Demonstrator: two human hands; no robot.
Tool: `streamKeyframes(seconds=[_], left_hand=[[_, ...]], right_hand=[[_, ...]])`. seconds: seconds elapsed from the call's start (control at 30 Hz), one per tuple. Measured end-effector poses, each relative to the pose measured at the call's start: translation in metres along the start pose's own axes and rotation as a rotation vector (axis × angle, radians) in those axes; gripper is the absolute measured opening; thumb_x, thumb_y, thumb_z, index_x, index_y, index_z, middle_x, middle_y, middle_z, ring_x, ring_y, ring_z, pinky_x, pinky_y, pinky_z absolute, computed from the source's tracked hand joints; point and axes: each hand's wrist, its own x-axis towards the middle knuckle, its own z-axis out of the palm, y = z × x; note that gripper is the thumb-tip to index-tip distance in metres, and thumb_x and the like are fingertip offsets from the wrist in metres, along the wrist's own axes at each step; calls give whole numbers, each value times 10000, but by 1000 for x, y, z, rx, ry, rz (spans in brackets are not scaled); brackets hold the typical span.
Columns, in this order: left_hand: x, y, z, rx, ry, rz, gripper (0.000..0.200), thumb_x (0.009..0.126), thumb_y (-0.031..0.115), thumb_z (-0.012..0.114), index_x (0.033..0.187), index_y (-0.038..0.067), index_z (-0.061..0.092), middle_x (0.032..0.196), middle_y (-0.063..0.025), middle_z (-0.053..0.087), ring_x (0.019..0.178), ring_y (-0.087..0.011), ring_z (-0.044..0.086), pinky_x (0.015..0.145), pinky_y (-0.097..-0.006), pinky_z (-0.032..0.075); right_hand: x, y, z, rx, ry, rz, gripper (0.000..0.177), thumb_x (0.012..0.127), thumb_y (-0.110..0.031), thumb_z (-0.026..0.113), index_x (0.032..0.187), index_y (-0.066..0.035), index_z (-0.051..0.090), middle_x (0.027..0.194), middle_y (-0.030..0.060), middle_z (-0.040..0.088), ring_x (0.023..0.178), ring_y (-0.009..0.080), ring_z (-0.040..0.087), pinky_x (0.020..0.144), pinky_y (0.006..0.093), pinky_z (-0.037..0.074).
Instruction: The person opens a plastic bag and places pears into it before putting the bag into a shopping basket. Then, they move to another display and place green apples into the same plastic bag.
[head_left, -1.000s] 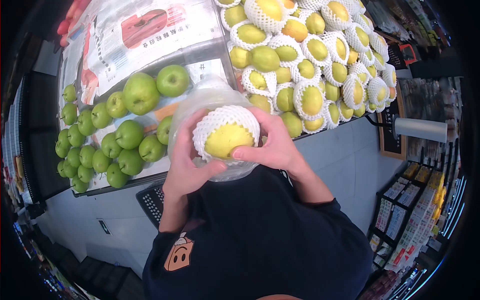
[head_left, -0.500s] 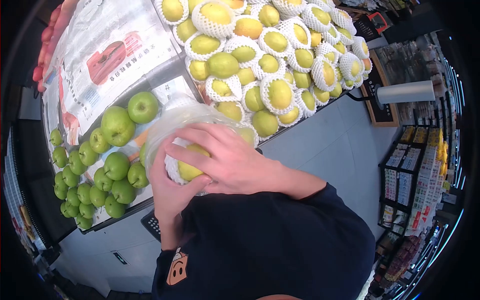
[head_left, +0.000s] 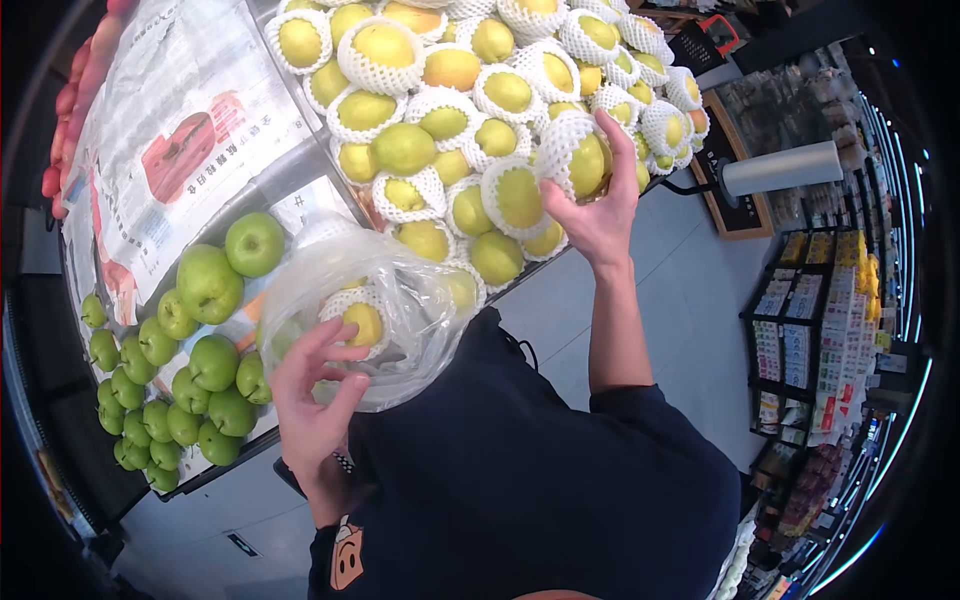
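Observation:
A clear plastic bag (head_left: 425,320) lies open at the front edge of the display, with a yellow-green fruit (head_left: 363,323) in a white foam net inside it. My left hand (head_left: 318,400) is at the bag's near left side, fingers apart, close to that fruit. Over the right part of the netted fruit pile (head_left: 420,150), my right hand (head_left: 605,205) has its thumb and fingers around another netted fruit (head_left: 573,160). Part of that fruit's skin shows on the side toward the fingers.
Green apples (head_left: 213,362) sit at the left on the display, below printed paper (head_left: 190,150). A metal cylinder (head_left: 783,171) on a dark arm juts out at the right. Behind it stand a wood-framed board (head_left: 735,215) and a shelf rack (head_left: 800,340).
My right hand has left the bag, moved up and right, and closed on a netted fruit. My left hand has opened away from the fruit in the bag. The view has shifted slightly.

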Motion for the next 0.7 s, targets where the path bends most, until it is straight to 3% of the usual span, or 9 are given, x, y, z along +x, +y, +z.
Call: streamKeyframes(seconds=[0.13, 0.23, 0.33, 0.53, 0.63, 0.7], left_hand=[[1, 2, 1, 66, 40, -24, 572, 774, -48, 711, 1322, -2, 556, 1140, -185, 681, 992, -193, 683, 756, -286, 542], [4, 1, 1, 90, 71, -47, 542, 774, -44, 713, 1298, 0, 582, 1116, -177, 688, 970, -187, 683, 757, -287, 541], [7, 5, 3, 114, 86, -68, 529, 774, -41, 716, 1287, -4, 593, 1092, -166, 691, 970, -189, 681, 755, -286, 539], [8, 7, 3, 191, 106, -57, 469, 788, -39, 704, 1247, 18, 632, 1075, -134, 702, 984, -184, 673, 751, -285, 543], [9, 10, 0, 298, 116, 9, 429, 801, -26, 701, 1223, 27, 647, 1082, -121, 705, 986, -186, 671, 763, -296, 548], [7, 7, -3, 422, 148, 16, 445, 798, -9, 718, 1233, 29, 633, 1106, -118, 704, 1008, -215, 676, 784, -321, 559]], right_hand=[[-2, 43, -12, -273, 22, 13, 781, 614, -92, 791, 1337, -32, 502, 1299, 187, 545, 1202, 357, 535, 1038, 433, 431], [-7, 52, -14, -336, -123, -13, 754, 687, -146, 782, 1372, -41, 486, 1308, 171, 550, 1203, 319, 541, 1034, 424, 441], [-12, 56, -7, -502, -219, -104, 687, 771, -176, 745, 1394, -50, 483, 1391, 196, 505, 1308, 359, 458, 1106, 458, 358], [-17, 53, -5, -579, -212, -47, 574, 900, -241, 660, 1415, -62, 482, 1485, 208, 417, 1422, 403, 304, 1171, 521, 227], [-15, 22, -5, -315, -36, -168, 518, 887, -142, 665, 1367, -26, 513, 1421, 217, 487, 1344, 380, 433, 1130, 481, 323], [-25, -7, 7, 60, -15, -105, 430, 860, -44, 656, 1278, 5, 569, 1280, 207, 589, 1183, 350, 563, 1026, 430, 429]])
